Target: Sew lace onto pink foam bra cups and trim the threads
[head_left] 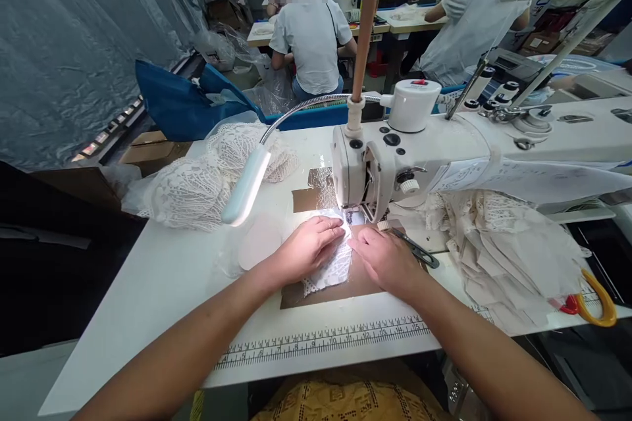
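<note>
A small white lace piece [336,268] lies under the sewing machine's needle area, its front end spread over a brown patch [365,279] on the white table. My left hand [310,247] rests flat on the lace's left side, fingers stretched toward the needle. Opposite it, my right hand [388,256] is curled, thumb and index fingertips closed at the lace's right edge. The needle and presser foot of the white sewing machine [412,138] are partly hidden just beyond my fingertips. Black thread snips [419,253] lie beside my right hand.
Lace cups [190,191] are heaped at the back left behind a lamp [247,187]. Beige lace-trimmed pieces [513,253] pile up at the right, with orange-handled scissors [597,302] by the edge. A printed ruler [326,342] runs along the front. Co-workers sit at machines beyond.
</note>
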### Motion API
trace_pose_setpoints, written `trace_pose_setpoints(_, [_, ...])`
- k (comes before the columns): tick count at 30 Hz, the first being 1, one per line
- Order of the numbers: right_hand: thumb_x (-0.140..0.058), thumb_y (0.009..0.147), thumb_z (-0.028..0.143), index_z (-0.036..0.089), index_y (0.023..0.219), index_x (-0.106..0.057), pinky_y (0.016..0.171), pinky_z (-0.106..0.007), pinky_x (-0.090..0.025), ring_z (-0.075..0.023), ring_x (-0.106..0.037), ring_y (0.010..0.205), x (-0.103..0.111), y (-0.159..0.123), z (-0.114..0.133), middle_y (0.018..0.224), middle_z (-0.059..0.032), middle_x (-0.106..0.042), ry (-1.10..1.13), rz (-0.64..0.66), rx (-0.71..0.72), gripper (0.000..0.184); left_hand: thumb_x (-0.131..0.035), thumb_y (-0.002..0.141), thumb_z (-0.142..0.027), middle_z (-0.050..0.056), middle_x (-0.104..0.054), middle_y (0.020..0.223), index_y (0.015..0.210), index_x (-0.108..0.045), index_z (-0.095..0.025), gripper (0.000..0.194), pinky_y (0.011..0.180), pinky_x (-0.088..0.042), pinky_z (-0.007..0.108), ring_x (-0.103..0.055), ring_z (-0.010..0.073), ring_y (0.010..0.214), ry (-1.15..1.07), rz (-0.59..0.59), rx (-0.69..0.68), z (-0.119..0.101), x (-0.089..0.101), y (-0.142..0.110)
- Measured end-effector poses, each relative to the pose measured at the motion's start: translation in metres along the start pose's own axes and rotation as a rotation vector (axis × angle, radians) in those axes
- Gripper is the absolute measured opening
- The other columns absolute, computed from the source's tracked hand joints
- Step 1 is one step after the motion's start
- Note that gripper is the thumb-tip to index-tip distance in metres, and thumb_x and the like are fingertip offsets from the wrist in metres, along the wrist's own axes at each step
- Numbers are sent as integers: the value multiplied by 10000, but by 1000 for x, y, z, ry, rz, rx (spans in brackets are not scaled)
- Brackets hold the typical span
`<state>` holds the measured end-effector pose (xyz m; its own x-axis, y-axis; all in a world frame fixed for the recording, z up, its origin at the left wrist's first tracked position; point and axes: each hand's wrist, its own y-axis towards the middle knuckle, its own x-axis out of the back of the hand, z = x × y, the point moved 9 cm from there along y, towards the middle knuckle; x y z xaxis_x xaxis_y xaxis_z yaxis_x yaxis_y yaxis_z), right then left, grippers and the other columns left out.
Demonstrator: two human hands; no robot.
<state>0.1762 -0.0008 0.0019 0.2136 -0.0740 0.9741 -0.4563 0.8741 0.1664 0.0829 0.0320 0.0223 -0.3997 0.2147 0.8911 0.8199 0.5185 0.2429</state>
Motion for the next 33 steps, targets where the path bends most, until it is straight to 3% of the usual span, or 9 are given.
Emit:
trace_pose_setpoints(14, [-461,809,23,207,1052,-644,566,-301,-227,-145,-421,635,1,10,-8,803,-22,-583,8,11,-126,355,-485,922,-187,158,-651,1174,1158,-637,-108,291,893,-512,440,-588,256,1025,142,-32,-78,10,-1,9])
trace_pose_setpoints(22, [-475,844,69,205,1065,-660,553,-288,-209,-134,-352,595,7,4,-3,787,-21,-549,12,-40,-49,319,-448,945,-177,145,-621,1253,1199,-610,-138,304,936,-489,476,-549,273,1157,129,-24,-121,7,-1,0])
trace_pose_setpoints(26, [-478,834,60,201,1067,-666,550,-282,-209,-136,-336,590,7,4,-3,778,-20,-547,-5,-56,-54,332,-423,952,-173,132,-608,1282,1225,-590,-144,321,937,-487,466,-542,261,1161,109,26,-120,8,-7,-3])
trace_pose_setpoints(33, [-478,808,38,212,1065,-671,547,-292,-195,-136,-323,569,7,6,-6,789,-24,-564,-82,-71,-97,365,-422,947,-175,131,-618,1271,1211,-604,-122,325,899,-503,468,-552,274,1118,156,-18,-122,11,-6,-2])
